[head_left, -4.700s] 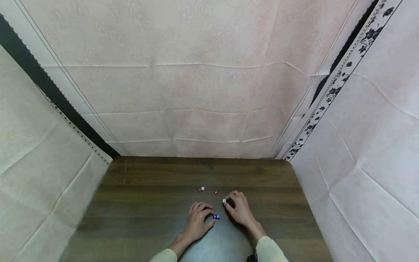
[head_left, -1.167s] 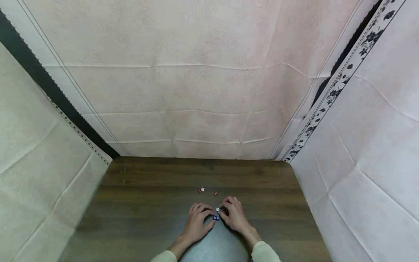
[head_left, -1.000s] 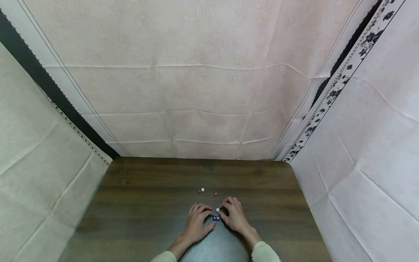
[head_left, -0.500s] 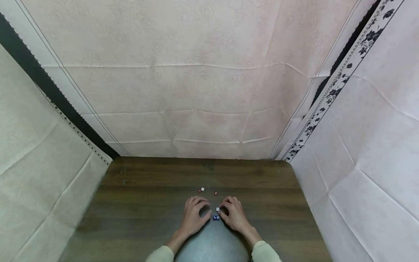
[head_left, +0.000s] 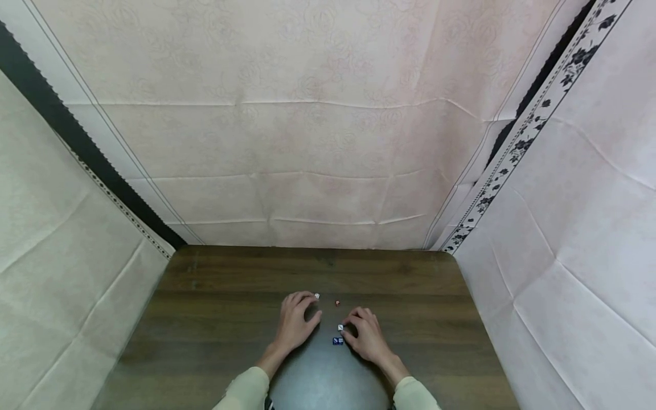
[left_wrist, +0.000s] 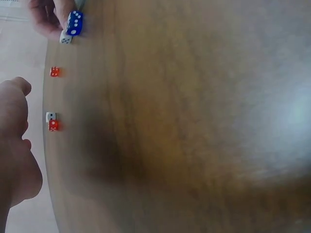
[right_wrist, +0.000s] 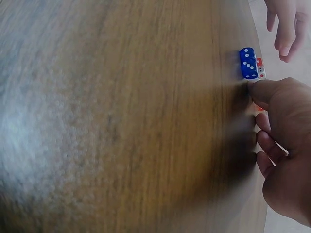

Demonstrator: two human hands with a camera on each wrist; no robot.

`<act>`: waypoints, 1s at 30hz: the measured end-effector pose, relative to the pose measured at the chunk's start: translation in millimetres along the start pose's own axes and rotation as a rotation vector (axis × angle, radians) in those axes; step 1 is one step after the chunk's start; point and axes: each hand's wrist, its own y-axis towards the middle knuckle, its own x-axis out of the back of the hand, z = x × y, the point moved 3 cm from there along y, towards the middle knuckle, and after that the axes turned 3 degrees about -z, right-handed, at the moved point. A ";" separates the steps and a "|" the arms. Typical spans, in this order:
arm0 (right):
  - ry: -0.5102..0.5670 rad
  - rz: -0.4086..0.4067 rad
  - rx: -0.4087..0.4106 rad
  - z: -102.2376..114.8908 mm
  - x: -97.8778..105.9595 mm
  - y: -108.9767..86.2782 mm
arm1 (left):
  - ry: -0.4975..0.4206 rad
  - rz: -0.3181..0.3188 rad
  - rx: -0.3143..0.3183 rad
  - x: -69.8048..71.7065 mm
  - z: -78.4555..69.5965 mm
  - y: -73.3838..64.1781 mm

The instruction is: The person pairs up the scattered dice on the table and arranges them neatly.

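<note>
Two blue dice [head_left: 337, 341] sit side by side on the wooden table, and they also appear in the right wrist view as a blue pair [right_wrist: 248, 63]. Just beyond them, my right hand [head_left: 368, 337] pinches a white die [head_left: 340, 327] between thumb and index finger. My left hand [head_left: 295, 320] is held with thumb and fingers apart, nothing between them, close to another white die [head_left: 317, 296]. A red die [left_wrist: 54, 125] touches that white die in the left wrist view; in the head view my left hand hides it.
Another red die [head_left: 337, 303] lies by itself between the two hands, farther back. The wooden table [head_left: 215, 319] ends at a rear edge against a pale patterned cloth [head_left: 307, 171]. Cloth walls flank the table on both sides.
The right hand brought its white die nearer to the blue dice and then stayed still. My left hand left the blue dice, moving left and away toward the far white and red dice.
</note>
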 end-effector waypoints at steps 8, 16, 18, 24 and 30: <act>0.006 0.037 -0.038 -1.6 0.3 0.0 | 0.050 0.059 0.069 -5.3 10.6 15.9; 0.006 0.044 -0.045 -0.9 1.6 -0.2 | 0.074 0.083 0.090 -9.7 16.2 27.1; 0.008 0.045 -0.045 -1.2 1.7 -0.2 | 0.070 0.100 0.104 -11.3 17.3 29.0; 0.004 0.038 -0.029 -1.9 0.9 -0.4 | 0.077 0.126 0.131 -17.6 20.3 30.7; -0.007 0.019 -0.011 -1.8 0.8 -0.5 | 0.078 0.130 0.150 -25.3 25.1 29.1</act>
